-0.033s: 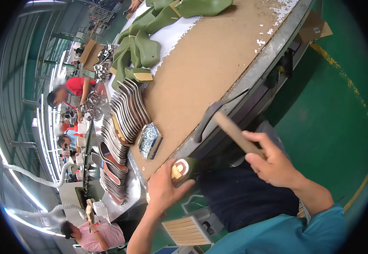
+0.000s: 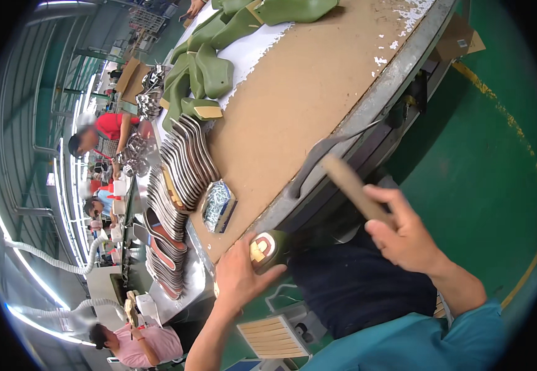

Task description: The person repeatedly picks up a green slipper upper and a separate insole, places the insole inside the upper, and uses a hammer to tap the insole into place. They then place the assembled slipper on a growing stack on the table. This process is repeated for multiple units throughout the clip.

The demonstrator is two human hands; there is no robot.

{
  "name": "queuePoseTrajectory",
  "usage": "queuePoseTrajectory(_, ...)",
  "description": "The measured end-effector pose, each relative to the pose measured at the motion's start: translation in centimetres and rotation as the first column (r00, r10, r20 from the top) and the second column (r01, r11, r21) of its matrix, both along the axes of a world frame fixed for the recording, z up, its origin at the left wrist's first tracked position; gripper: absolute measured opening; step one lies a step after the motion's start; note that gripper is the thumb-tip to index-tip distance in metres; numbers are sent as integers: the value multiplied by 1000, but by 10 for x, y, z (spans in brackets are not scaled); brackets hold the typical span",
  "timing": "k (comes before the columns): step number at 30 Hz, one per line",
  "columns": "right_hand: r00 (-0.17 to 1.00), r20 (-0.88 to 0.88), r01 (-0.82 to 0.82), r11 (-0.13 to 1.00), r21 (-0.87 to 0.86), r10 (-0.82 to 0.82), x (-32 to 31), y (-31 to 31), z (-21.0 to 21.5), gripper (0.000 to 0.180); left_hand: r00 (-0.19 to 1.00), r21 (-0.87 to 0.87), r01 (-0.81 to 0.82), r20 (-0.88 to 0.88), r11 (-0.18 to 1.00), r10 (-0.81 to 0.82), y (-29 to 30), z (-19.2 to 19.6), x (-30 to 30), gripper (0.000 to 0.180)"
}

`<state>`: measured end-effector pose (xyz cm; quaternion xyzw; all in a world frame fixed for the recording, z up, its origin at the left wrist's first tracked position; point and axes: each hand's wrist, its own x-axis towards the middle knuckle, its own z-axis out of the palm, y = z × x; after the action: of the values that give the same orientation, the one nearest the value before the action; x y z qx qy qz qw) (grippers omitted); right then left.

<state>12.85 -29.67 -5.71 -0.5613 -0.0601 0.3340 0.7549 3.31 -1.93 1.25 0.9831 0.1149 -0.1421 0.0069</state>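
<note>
My left hand [image 2: 241, 275] is closed round a green shoe last [image 2: 279, 245] just off the table's near edge. A pale insole piece [image 2: 260, 251] with a white-rimmed, reddish-brown patch sits on the last's end facing me. To the right, my right hand [image 2: 404, 238] grips the wooden handle of a hammer [image 2: 356, 188], fingers wrapped round it. The hammer's long, curved dark head is raised beyond the last, apart from it, and slightly blurred. My left palm hides part of the last.
Stacked insoles [image 2: 188, 151] line the left of the brown-topped table [image 2: 293, 93]. A small open box of nail-like metal bits [image 2: 218, 207] stands near its corner. Several green shoe lasts [image 2: 213, 71] lie at the far side. Co-workers [image 2: 111, 130] are at the left; a slatted stool [image 2: 271, 337] stands below.
The hammer in my right hand has shifted a little to the right, its head tilting slightly. My left hand and the shoe last stay in place.
</note>
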Motion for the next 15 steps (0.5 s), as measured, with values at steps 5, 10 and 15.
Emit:
queuePoseTrajectory(5, 893, 285, 385, 919, -83, -348, -9, -16, -26, 56, 1000, 12, -14, -7, 1000, 14, 5, -8, -5, 71)
queuePoseTrajectory(10, 950, 208, -217, 972, -95, 233, -51, 23, -47, 54, 998, -5, 19, 60, 1000, -19, 5, -10, -10, 73)
queuePoseTrajectory(15, 756, 651, 163, 983, -89, -67, -20, 8, -39, 53, 994, -103, 95, -37, 990, -99, -5, 0, 11, 77)
